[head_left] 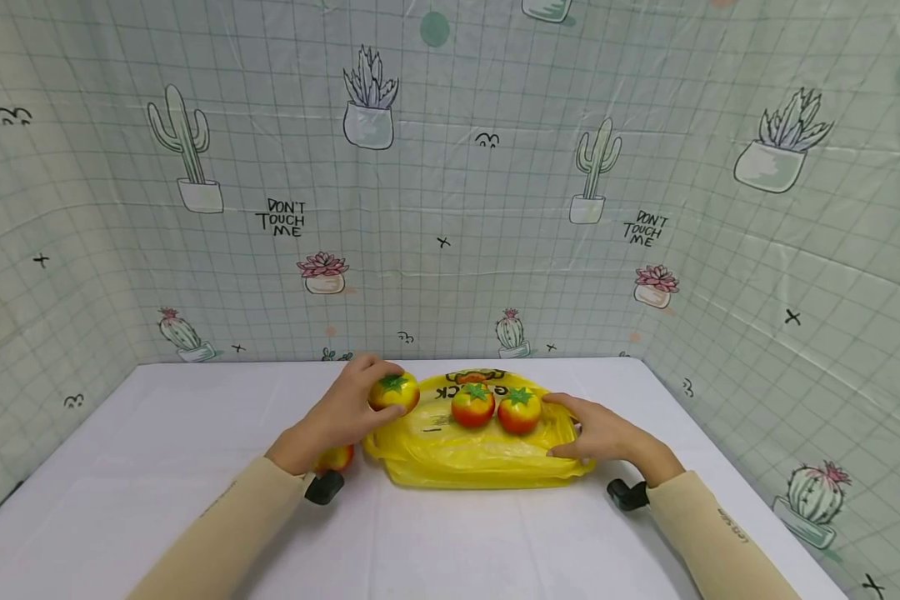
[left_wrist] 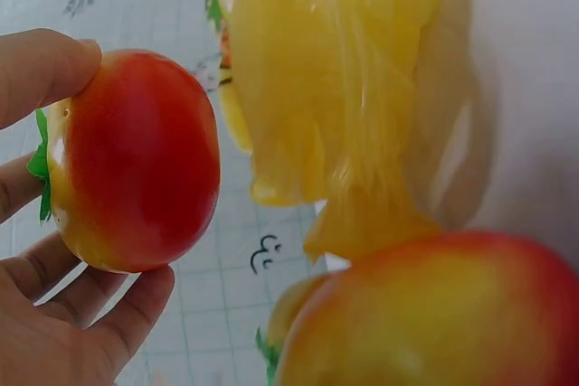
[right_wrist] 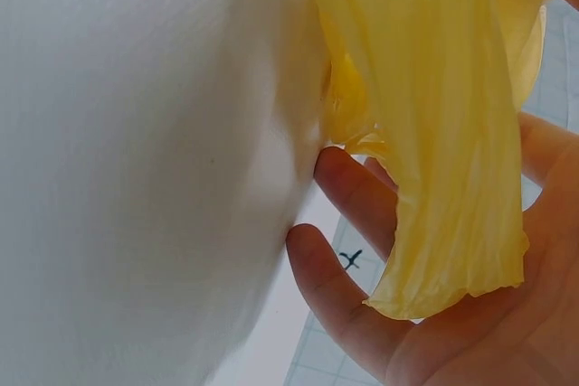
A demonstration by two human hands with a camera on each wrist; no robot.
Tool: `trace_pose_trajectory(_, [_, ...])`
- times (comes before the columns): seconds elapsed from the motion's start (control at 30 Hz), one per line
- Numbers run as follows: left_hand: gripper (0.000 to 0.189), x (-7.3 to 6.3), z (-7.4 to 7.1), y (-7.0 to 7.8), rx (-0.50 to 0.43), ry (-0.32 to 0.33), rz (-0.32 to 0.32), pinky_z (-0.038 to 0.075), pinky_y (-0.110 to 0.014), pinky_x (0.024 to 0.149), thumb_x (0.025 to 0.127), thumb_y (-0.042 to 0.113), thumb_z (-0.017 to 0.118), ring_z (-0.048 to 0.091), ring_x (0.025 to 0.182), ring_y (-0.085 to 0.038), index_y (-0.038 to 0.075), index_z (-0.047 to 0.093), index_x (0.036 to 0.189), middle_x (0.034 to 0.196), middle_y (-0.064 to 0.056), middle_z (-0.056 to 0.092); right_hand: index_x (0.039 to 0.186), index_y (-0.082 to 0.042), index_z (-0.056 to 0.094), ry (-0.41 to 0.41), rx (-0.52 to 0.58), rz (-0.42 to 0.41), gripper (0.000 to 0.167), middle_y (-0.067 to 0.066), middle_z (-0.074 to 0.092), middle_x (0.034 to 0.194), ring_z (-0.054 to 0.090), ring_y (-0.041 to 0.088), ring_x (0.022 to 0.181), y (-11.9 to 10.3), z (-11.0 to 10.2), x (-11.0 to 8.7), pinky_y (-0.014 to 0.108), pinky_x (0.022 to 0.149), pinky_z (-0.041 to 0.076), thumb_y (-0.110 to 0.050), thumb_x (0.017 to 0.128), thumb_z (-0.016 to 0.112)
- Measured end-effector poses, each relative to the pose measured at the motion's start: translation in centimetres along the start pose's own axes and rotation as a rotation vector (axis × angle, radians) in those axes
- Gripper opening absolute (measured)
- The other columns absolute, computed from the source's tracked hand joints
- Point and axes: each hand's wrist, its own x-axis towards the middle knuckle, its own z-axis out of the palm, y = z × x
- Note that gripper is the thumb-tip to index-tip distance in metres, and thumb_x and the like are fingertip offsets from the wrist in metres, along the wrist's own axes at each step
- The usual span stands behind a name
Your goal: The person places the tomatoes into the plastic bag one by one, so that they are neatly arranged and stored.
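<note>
**Tomato [head_left: 396,393] held beside a yellow bag [head_left: 487,467]**

Farthest left, at least one more tomato [head_left: 335,460] rests on the white counter [head_left: 450,550], partly hidden by our left hand [head_left: 348,408] and, we judge, within easy reach. That hand grips the first tomato clear of the counter, near the bag's left edge; thumb and fingers curl around its sides, leaf up, probably because such a smooth, round thing would slip from a narrower pinch. In the middle the bag lies crumpled and low on the counter, its limp film likely unable to stand unaided. Two tomatoes [head_left: 473,406] sit side by side upon it, leaves up; whether they lie on the film or just within the mouth, we cannot tell. At the right end, our right hand [head_left: 600,429] is loosely spread against the bag, film lying in front of its palm, presumably to steady that slack side.
</note>
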Motion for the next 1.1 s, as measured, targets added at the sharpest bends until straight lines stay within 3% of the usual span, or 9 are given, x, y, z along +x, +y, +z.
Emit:
trace_pose_trajectory(0.3, [0.044, 0.7, 1.5, 0.2, 0.000, -0.039, 0.027, 0.048, -0.036, 0.088, 0.082, 0.025, 0.074, 0.048, 0.101, -0.021, 0.011, 0.059, 0.122, 0.114, -0.006, 0.049, 0.144, -0.018, 0.039, -0.004, 0.013, 0.007, 0.085, 0.011, 0.042, 0.145, 0.041, 0.034, 0.129, 0.0, 0.0, -0.1, 0.060, 0.102, 0.032, -0.046, 0.073, 0.077])
trace_pose_trajectory(0.6, [0.045, 1.7, 2.9, 0.7, -0.053, -0.111, -0.055, 0.047, -0.035, 0.091, 0.081, 0.025, 0.076, 0.048, 0.102, -0.020, 0.012, 0.061, 0.121, 0.112, -0.004, 0.049, 0.144, -0.018, 0.040, 0.000, 0.011, 0.003, 0.085, 0.011, 0.042, 0.145, 0.042, 0.034, 0.128, -0.1, 0.0, -0.1, 0.059, 0.102, 0.033, -0.046, 0.073, 0.077])
trace_pose_trajectory(0.77, [0.044, 2.2, 3.5, 1.2, -0.047, -0.145, -0.116, 0.045, -0.037, 0.095, 0.079, 0.025, 0.078, 0.047, 0.107, -0.020, 0.016, 0.063, 0.120, 0.113, -0.002, 0.050, 0.143, -0.018, 0.040, 0.001, 0.013, 0.005, 0.085, 0.010, 0.042, 0.145, 0.042, 0.033, 0.128, -0.1, 0.0, -0.1, 0.059, 0.102, 0.033, -0.046, 0.073, 0.077])
trace_pose_trajectory(1.1, [0.044, 3.2, 4.5, 1.0, -0.031, -0.195, -0.175, 0.044, -0.040, 0.097, 0.080, 0.026, 0.078, 0.047, 0.107, -0.020, 0.018, 0.062, 0.119, 0.115, -0.002, 0.049, 0.144, -0.019, 0.039, 0.001, 0.012, 0.010, 0.085, 0.010, 0.041, 0.145, 0.042, 0.033, 0.128, 0.0, 0.0, -0.1, 0.059, 0.102, 0.033, -0.047, 0.073, 0.077])
